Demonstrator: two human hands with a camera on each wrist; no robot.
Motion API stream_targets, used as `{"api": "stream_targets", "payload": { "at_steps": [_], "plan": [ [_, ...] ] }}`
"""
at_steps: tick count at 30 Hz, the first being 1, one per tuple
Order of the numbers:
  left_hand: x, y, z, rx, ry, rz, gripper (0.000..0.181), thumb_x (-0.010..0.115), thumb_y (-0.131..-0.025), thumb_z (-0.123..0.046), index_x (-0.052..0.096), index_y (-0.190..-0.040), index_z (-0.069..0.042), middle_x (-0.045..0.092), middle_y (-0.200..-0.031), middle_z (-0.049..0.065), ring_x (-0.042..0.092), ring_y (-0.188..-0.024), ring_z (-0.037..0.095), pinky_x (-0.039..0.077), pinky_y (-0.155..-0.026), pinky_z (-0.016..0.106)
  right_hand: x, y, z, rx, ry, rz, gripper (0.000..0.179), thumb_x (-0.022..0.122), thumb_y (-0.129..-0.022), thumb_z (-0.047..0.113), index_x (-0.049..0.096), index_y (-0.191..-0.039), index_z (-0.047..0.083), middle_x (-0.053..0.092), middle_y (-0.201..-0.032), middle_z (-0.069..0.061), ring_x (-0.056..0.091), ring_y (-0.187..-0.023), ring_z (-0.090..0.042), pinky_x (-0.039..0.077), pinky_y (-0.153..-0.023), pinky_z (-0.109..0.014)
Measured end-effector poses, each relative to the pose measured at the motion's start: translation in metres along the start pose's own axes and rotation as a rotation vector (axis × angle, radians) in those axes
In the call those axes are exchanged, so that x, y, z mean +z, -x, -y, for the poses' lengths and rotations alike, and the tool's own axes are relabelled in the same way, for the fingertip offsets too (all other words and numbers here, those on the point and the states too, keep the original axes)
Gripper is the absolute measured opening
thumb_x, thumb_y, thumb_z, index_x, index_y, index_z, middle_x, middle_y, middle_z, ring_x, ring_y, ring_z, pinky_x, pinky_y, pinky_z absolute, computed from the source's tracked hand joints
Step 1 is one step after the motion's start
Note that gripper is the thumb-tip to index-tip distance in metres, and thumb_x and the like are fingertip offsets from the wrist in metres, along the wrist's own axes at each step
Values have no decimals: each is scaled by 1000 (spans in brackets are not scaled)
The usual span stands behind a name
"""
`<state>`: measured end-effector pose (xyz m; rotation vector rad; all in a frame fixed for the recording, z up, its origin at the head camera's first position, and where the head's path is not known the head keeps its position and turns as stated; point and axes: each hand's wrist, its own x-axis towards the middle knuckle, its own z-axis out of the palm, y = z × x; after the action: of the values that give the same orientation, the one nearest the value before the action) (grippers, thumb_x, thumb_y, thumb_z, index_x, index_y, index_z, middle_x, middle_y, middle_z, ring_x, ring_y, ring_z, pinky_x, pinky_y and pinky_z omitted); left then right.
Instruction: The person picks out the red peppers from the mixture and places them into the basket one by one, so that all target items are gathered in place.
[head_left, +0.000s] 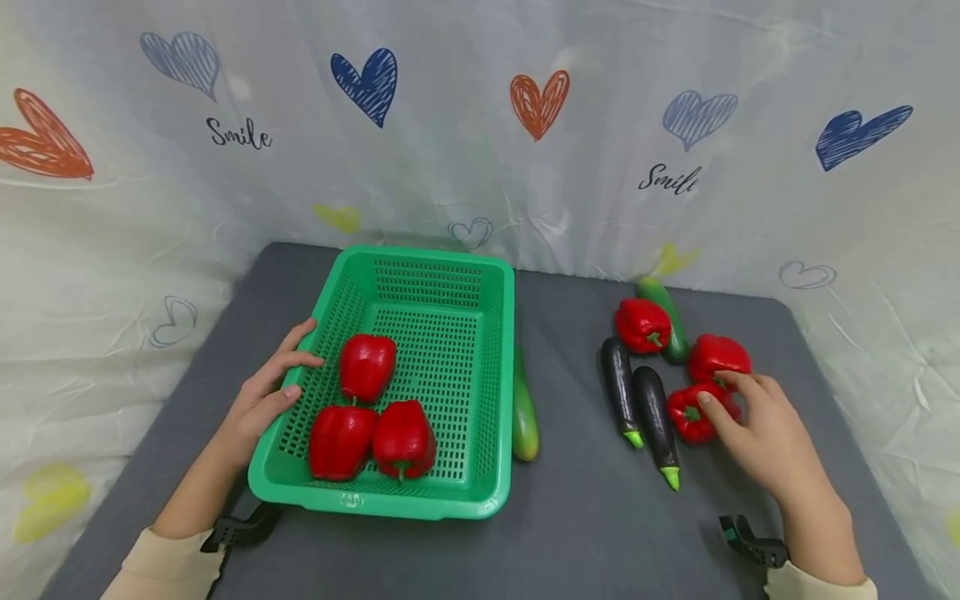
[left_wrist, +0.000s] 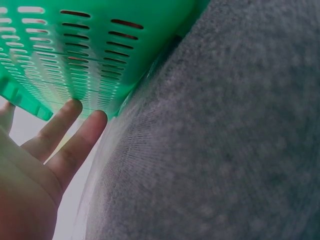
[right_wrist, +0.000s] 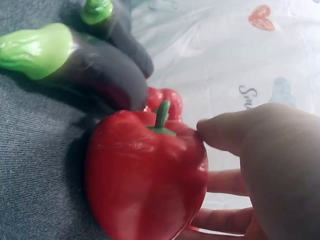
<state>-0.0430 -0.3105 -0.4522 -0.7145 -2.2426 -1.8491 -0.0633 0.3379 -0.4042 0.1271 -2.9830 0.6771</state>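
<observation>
Over at the right end of the gray table (head_left: 585, 525), the right hand (head_left: 772, 442) slants forward and leftward, wrist low, thumb and fingers at the near red pepper (head_left: 686, 427), which sits on the surface! Thumb tip up by the stem side, the other fingers apart and partly hidden along its right flank; whether they pinch it, I cannot tell. Across to the left hand (head_left: 258, 404): forearm angled up from the near edge, fingers spread, thumb and forefinger at the left rim of the green basket (head_left: 390, 504), two more fingertips (left_wrist: 70, 107) at its outer wall. Three red peppers (head_left: 365, 367) crowd the basket's near left part, bare mesh floor beyond and to their right. Now the room: a cucumber (head_left: 523, 417) lies just beside the basket's right wall, then a stretch of gray runs to the two eggplants (head_left: 654, 417), which hem in the near red pepper on its left. Just behind it comes another red pepper (head_left: 716, 354); farther back, one more pepper (head_left: 641, 325) beside a second cucumber (head_left: 675, 329). The basket's far end nears the printed cloth (head_left: 450, 167) at the table's back edge, and more gray spreads along the front.
</observation>
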Motion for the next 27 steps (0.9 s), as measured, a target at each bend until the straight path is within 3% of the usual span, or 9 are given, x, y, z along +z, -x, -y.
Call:
{"api": "stream_targets", "payload": {
  "at_steps": [5,12,19,27],
  "plan": [
    [0,2,0,-7,-8,-5,35,42,-102,9,56,-132,18,20,-179,21,13,-166,28,21,-123,31,4,-3,-1,29,20,45,68,69,-105,46,56,-148,-5,48,-142,-36,51,-119,-54,48,-89,-75],
    [1,2,0,-17,-7,-5,35,42,-101,8,56,-133,16,20,-179,20,15,-166,27,22,-122,31,10,-3,0,-12,18,47,62,74,-103,42,61,-141,-5,49,-141,-36,51,-120,-55,48,-90,-76],
    [1,2,-1,-19,-14,-9,35,43,-101,8,56,-132,17,21,-179,21,15,-165,27,22,-122,31,11,-2,1,12,32,58,71,73,-102,44,56,-143,-11,50,-141,-39,51,-118,-56,52,-87,-73],
    [1,1,0,-8,-8,-8,36,42,-100,9,56,-132,18,21,-179,21,15,-166,27,22,-121,31,10,-1,1,-23,21,51,61,71,-104,43,61,-139,-6,53,-140,-36,51,-123,-55,46,-93,-75]
  ]
}}
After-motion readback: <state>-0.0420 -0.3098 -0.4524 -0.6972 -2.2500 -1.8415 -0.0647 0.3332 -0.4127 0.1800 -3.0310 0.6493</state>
